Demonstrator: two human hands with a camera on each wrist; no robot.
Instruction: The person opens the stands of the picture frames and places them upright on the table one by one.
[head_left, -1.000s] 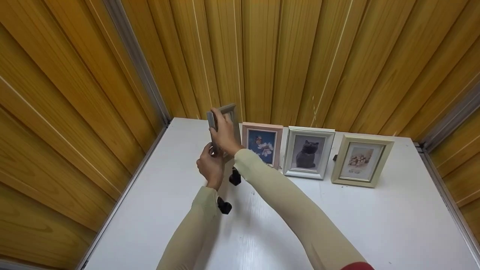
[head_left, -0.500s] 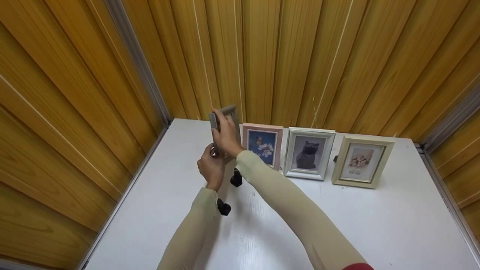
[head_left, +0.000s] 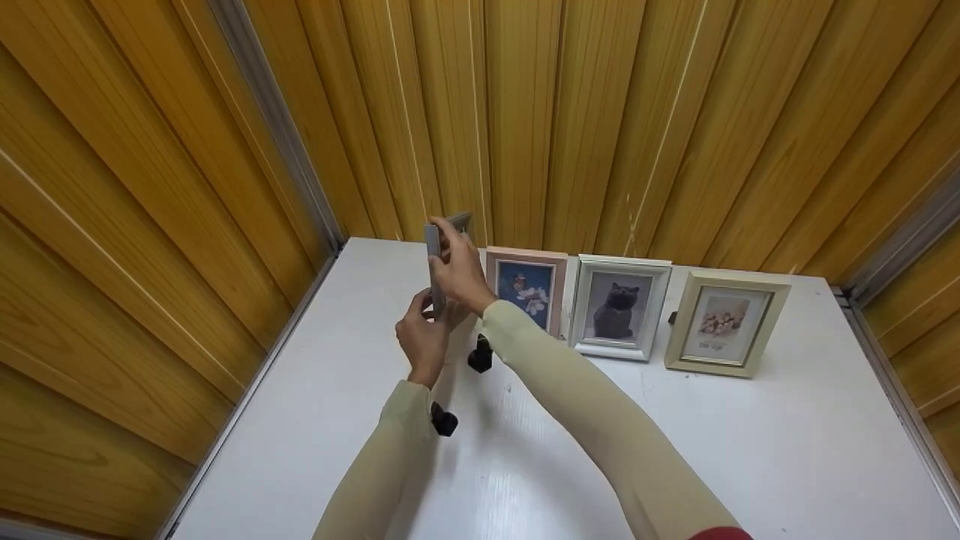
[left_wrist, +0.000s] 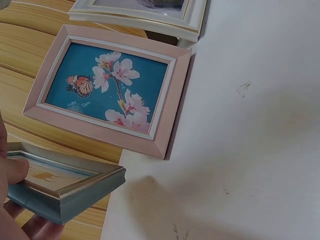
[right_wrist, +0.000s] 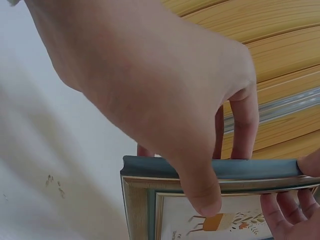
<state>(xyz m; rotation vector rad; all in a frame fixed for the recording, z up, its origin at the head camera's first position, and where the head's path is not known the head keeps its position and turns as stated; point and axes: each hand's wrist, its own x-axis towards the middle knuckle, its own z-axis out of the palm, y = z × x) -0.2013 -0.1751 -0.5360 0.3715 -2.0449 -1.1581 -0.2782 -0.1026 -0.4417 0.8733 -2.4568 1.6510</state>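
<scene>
A blue-grey picture frame (head_left: pixel 433 244) with a gold inner border is held up between both hands, side edge toward me, at the back left of the white table. My right hand (head_left: pixel 463 274) grips its upper part. In the right wrist view that hand's thumb lies over the front of the picture frame (right_wrist: pixel 137 200), which shows an orange animal and flowers, with its fingers behind the edge. Lower down, my left hand (head_left: pixel 421 337) holds the same frame. Standing just right of it is a pink frame (left_wrist: pixel 172 75) with a butterfly and blossoms.
A white frame (head_left: pixel 619 304) with a grey cat and a cream frame (head_left: pixel 720 322) stand farther right in the row. Wooden slat walls (head_left: pixel 525 112) enclose the back and sides of the white table (head_left: pixel 300 390). Small black devices (head_left: pixel 480 354) hang under the wrists.
Both hands have shifted slightly right with the blue-grey frame. It has turned a little, so its side edge faces me more. The standing frames have not moved.
</scene>
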